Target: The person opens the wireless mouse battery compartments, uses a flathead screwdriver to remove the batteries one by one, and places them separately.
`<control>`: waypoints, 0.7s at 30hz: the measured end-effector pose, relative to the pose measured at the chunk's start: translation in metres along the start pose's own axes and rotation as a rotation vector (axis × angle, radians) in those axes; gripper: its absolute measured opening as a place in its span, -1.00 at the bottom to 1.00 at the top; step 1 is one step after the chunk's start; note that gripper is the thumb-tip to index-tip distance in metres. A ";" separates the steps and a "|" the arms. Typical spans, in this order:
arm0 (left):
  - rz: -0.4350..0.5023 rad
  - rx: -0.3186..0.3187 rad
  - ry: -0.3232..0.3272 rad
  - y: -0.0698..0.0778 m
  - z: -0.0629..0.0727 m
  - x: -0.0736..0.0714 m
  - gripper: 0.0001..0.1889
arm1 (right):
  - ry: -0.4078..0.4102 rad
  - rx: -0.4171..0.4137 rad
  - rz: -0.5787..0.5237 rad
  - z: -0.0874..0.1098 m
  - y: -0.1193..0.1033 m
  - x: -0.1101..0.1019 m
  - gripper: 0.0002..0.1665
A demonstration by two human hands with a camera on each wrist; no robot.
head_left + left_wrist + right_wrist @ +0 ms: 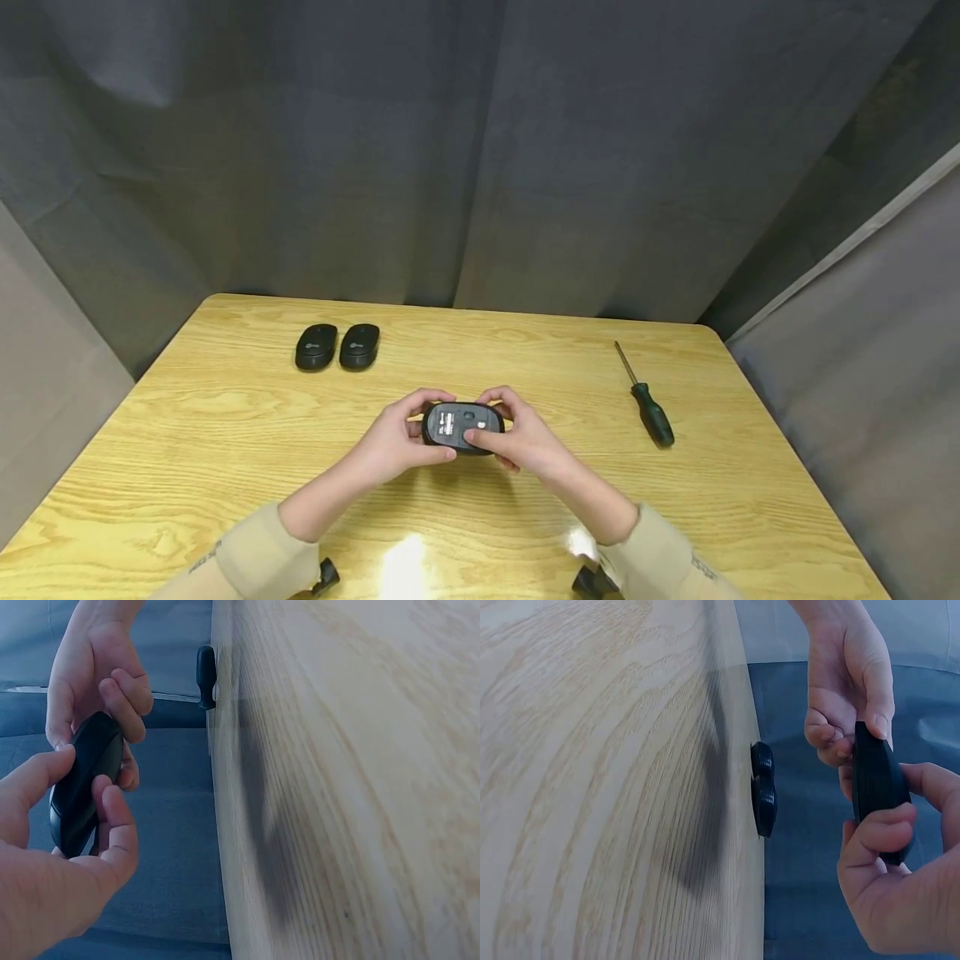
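A black computer mouse [450, 423] is held above the table with its underside turned up, showing a white label and a small sensor window. My left hand [401, 437] grips its left end, thumb along the near edge and fingers at the far edge. At the other end my right hand [525, 433] holds it, the thumb lying on the underside. Both wrist views show the mouse [86, 784] side-on between the two hands, apart from the wood surface.
Two more black mice [316, 347] [360, 347] stand side by side at the table's back left. A screwdriver [652, 414] with a dark handle lies on the right. Grey curtains [480, 167] hang behind the wooden table [187, 433].
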State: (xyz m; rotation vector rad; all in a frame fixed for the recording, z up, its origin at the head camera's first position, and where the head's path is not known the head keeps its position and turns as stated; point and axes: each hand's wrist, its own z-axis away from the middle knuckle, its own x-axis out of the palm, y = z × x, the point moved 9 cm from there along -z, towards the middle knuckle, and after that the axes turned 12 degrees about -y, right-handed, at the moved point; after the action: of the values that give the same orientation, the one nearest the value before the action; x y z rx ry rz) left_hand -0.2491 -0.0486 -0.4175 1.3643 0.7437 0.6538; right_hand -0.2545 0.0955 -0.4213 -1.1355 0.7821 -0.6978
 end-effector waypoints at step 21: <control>-0.015 -0.025 0.047 0.002 0.003 -0.003 -0.33 | 0.006 -0.015 -0.014 -0.001 -0.002 0.001 -0.43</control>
State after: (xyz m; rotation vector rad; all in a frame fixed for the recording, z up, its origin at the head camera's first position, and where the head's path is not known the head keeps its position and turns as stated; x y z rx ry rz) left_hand -0.2483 -0.0530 -0.4152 1.3233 0.7804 0.6825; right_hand -0.2551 0.0939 -0.4196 -1.1542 0.7862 -0.7082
